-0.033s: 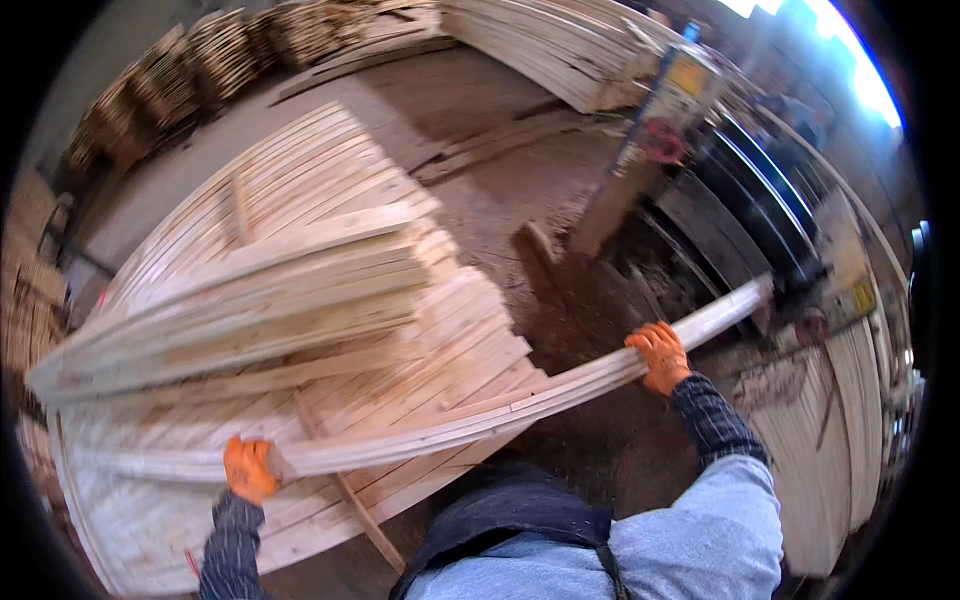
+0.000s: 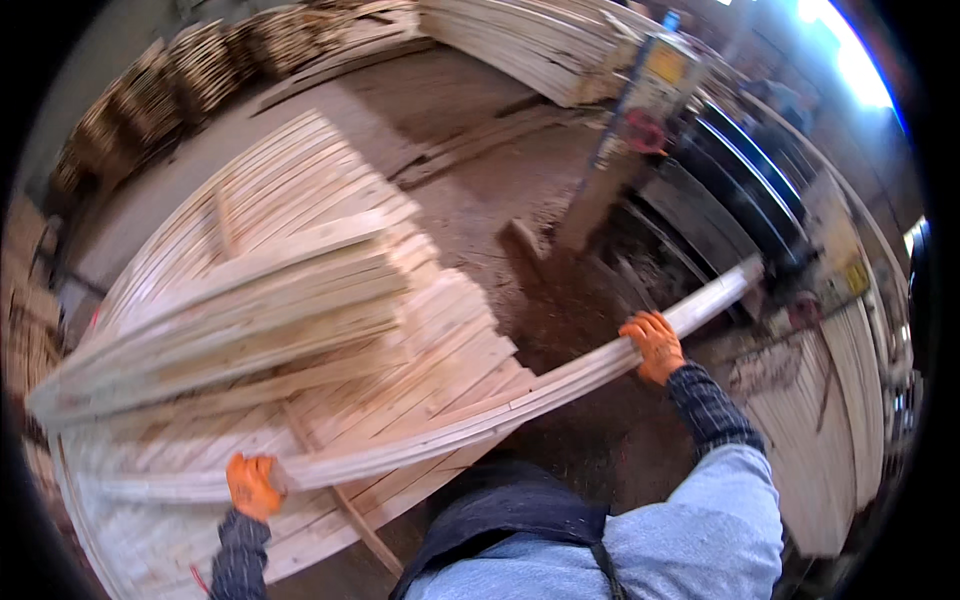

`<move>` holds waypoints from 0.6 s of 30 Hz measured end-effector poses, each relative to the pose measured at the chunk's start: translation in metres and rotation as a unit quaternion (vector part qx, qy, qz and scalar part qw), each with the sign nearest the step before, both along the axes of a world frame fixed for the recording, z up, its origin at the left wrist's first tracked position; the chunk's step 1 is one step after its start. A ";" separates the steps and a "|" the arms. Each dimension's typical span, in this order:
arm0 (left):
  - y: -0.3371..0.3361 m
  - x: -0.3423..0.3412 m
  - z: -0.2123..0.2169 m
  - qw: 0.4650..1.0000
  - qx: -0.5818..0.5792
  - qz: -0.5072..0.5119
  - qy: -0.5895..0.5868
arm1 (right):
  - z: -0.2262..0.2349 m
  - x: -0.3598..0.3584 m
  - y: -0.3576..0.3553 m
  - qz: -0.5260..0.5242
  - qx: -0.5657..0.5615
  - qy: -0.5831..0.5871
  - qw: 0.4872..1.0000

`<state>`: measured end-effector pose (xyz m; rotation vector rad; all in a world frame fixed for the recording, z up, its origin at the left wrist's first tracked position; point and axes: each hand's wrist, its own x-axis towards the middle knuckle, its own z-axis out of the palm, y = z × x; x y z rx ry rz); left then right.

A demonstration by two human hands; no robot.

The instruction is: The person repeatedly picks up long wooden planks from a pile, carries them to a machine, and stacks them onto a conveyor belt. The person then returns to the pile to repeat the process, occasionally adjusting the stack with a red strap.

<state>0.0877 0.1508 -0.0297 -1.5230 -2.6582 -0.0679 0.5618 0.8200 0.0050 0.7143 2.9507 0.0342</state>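
Note:
A long bundle of pale wooden boards (image 2: pixel 450 432) lies across in front of me, its right end raised toward the machine side. My left hand (image 2: pixel 254 487), in an orange glove, is closed around the bundle near its left part. Farther right, my gloved right hand (image 2: pixel 654 346) grips the same boards from above, fingers wrapped over the far edge. Beneath the left part spreads a wide stack of boards (image 2: pixel 455 345). On that stack, beyond my left hand, sits a smaller pile of boards (image 2: pixel 270 300).
At the right stands a machine with a dark curved cover (image 2: pixel 745 175) and a dirty upright post (image 2: pixel 610 150). More boards (image 2: pixel 815 430) lie to its near side. Stacked timber (image 2: pixel 520 45) lines the back, with bundles (image 2: pixel 200 70) at far left. Loose planks (image 2: pixel 480 140) lie on the floor.
The view has shifted slightly, and the machine appears farther left. My left hand sits a little lower in the picture, my right a little higher. Both keep their hold on the boards.

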 end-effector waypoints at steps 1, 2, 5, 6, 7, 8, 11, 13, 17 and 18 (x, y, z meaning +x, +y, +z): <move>-0.002 0.037 -0.001 0.999 0.036 -0.041 -0.001 | -0.001 0.006 0.015 -0.003 0.010 0.012 1.000; 0.017 0.051 0.006 0.998 0.025 -0.028 -0.046 | 0.000 0.010 0.034 -0.028 -0.008 -0.005 1.000; 0.082 0.098 0.036 0.993 -0.023 -0.012 -0.114 | -0.008 0.029 0.063 -0.034 -0.021 -0.081 0.996; 0.098 0.113 0.038 0.992 -0.021 -0.016 -0.123 | -0.010 0.027 0.067 -0.029 -0.024 -0.071 0.997; 0.117 0.128 0.040 0.991 -0.019 -0.020 -0.132 | -0.012 0.026 0.070 -0.023 -0.026 -0.062 0.997; 0.136 0.146 0.041 0.994 0.003 -0.044 -0.101 | -0.007 0.018 0.069 -0.015 -0.029 -0.055 0.998; 0.206 0.197 0.037 0.994 0.040 -0.082 -0.060 | -0.003 0.006 0.059 0.039 -0.038 0.007 0.998; 0.245 0.225 0.031 0.994 0.028 -0.051 -0.092 | -0.009 -0.005 0.047 0.099 -0.093 0.030 0.990; 0.290 0.262 -0.003 0.986 0.041 -0.072 -0.143 | -0.030 -0.026 -0.025 0.231 -0.134 0.057 0.962; 0.303 0.271 -0.004 0.983 0.052 -0.078 -0.159 | -0.031 -0.037 -0.044 0.248 -0.146 0.051 0.956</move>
